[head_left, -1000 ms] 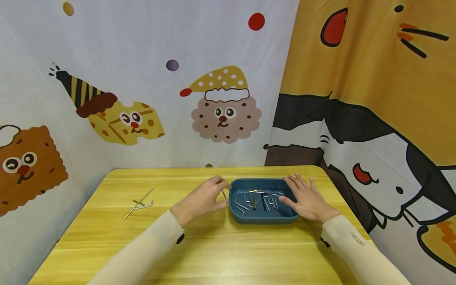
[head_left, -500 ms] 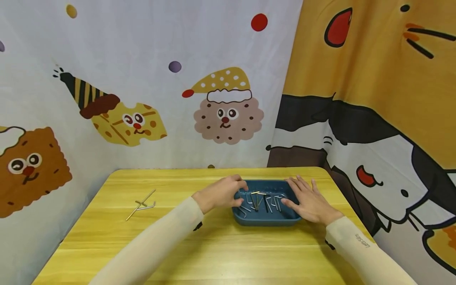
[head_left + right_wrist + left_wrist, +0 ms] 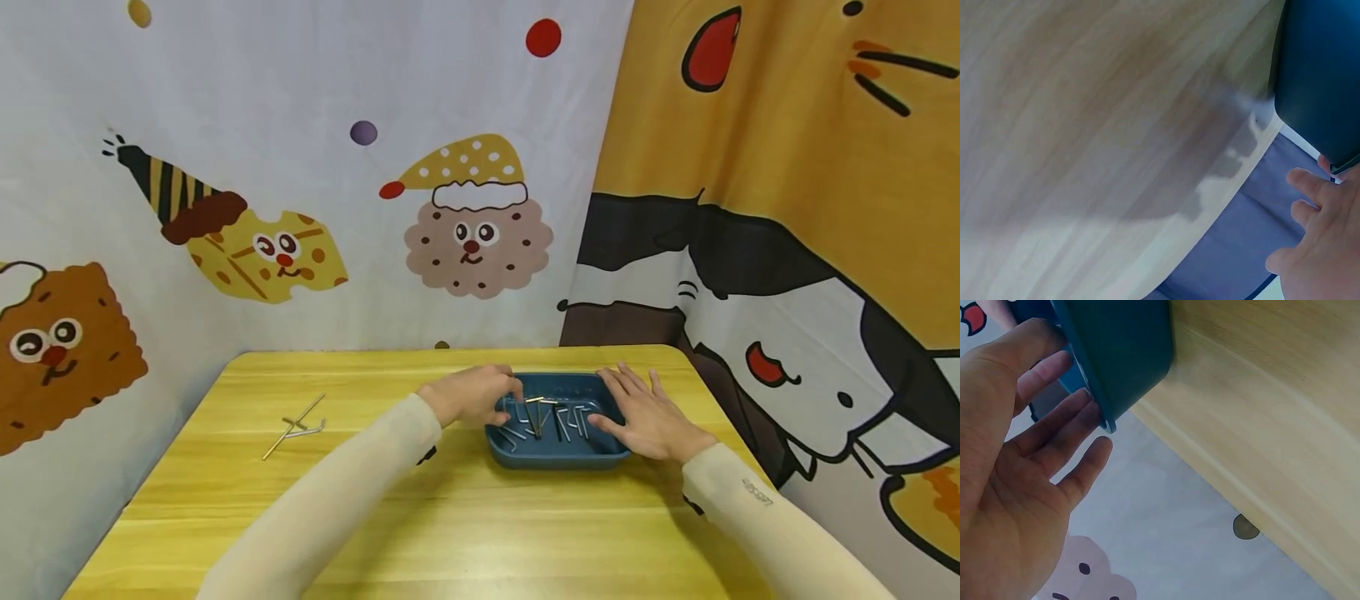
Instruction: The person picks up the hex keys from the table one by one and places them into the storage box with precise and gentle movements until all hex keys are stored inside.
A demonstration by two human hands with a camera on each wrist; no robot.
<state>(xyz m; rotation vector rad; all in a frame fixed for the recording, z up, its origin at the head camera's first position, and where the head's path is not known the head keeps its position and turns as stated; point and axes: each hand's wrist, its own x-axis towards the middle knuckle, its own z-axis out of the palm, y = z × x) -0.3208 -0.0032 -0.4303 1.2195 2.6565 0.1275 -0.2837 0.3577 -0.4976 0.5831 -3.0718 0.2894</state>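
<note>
A blue plastic bin (image 3: pixel 558 461) on the table holds several L-shaped hex keys (image 3: pixel 558 421), silver, brass-coloured and black. My left hand (image 3: pixel 474 395) reaches over the bin's left end, thumb and forefinger apart inside the rim; no key shows between them. In the left wrist view its fingers (image 3: pixel 1085 472) are loosely bent at the bin's rim, some tips hidden behind it. My right hand (image 3: pixel 651 419) lies with spread fingers on the right end of the bin, thumb over the inside. The right wrist view catches part of that hand (image 3: pixel 1325 225) beside the bin wall.
A few more hex keys (image 3: pixel 297 428), brass-coloured and silver, lie crossed on the left part of the wooden table (image 3: pixel 480 533). A cartoon-printed curtain (image 3: pixel 315 125) hangs behind the table and along its sides.
My left hand has moved right, from outside the bin's left end with a thin key between its fingers to over the bin, where no key shows. My right hand stays on the bin.
</note>
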